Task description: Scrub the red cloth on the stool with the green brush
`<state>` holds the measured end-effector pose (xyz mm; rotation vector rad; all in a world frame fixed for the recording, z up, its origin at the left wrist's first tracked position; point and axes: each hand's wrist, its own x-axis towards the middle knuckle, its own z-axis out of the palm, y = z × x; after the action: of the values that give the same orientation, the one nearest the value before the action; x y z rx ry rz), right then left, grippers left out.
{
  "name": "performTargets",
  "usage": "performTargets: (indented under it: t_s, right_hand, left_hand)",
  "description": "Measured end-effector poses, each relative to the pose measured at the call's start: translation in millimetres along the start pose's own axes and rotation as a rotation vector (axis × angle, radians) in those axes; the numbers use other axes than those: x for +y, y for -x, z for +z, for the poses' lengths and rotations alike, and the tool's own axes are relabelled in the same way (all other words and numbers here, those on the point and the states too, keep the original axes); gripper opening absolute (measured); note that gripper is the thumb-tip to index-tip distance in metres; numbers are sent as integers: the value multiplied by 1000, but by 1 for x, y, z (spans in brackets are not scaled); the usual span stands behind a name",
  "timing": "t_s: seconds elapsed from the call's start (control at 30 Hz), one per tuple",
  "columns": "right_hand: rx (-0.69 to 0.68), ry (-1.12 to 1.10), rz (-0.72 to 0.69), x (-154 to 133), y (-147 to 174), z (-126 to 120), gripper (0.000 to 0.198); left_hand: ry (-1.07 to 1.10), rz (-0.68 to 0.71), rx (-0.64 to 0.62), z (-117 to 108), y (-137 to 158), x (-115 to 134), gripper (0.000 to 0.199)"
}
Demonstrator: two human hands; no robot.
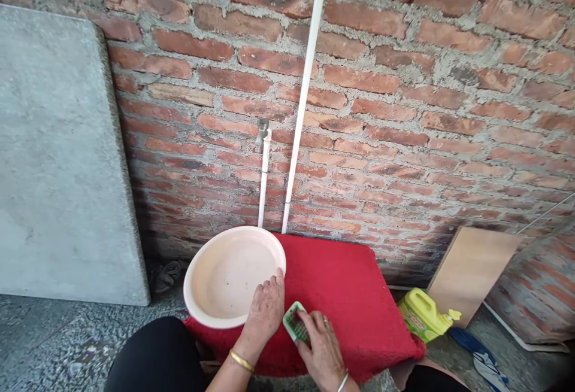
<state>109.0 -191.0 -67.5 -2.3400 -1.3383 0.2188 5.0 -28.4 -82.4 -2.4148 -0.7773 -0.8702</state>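
A wide cream plastic basin (pixel 231 260) rests on the left part of a low surface covered by a red cloth (pixel 336 284). My left hand (pixel 268 305), with a gold bangle at the wrist, grips the basin's right rim, fingers curled and one finger lying along the edge. Just to its right, my right hand (pixel 321 341) is closed around a green scrub brush (pixel 295 322) with a pale edge, tilted above the red cloth. The fingers cover part of the brush. Small dark specks dot the basin's floor.
Behind stands a brick wall with a metal tap (pixel 262 134) and a white pipe (pixel 305 75). A grey slab (pixel 67 158) leans at left. A yellow jug (pixel 424 314), a tan board (pixel 476 266) and blue flip-flops (pixel 483 359) are at right.
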Motion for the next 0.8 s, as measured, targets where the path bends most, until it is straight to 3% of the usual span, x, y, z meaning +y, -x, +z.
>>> performTargets:
  t_s: [0.07,0.13,0.23,0.3,0.37,0.47,0.53,0.6,0.7,0.8]
  right_hand:
    - [56,56,68,25,2,-9,54]
    - [170,133,183,71,7,-28,53]
    - [332,249,353,134,15,-59,65]
    - [363,268,389,146,17,-67,67]
    - [328,198,328,124,15,-60,61]
    - [177,64,165,49,7,-26,51]
    - [53,61,72,-5,0,-1,52]
    - [-56,104,12,-41,-5,15,54]
    - [-122,200,14,-46,-10,13,53]
    - [-70,327,154,-10,-14,-15,53]
  left_hand:
    - [-31,0,19,-3,0,2,67]
    - [-53,-7,15,-8,-2,4,65]
    - [-61,-4,-26,-14,-7,6,61]
    - [-53,3,-48,-16,-9,6,61]
    - [-51,1,-61,-19,-11,6,62]
    - [-54,2,-67,-22,-11,4,60]
    - [-48,5,-71,-23,-11,3,59]
    - [-44,5,-65,-23,-10,2,60]
    - [-54,26,-21,-24,-10,1,56]
    - [-57,16,-35,-25,-12,3,53]
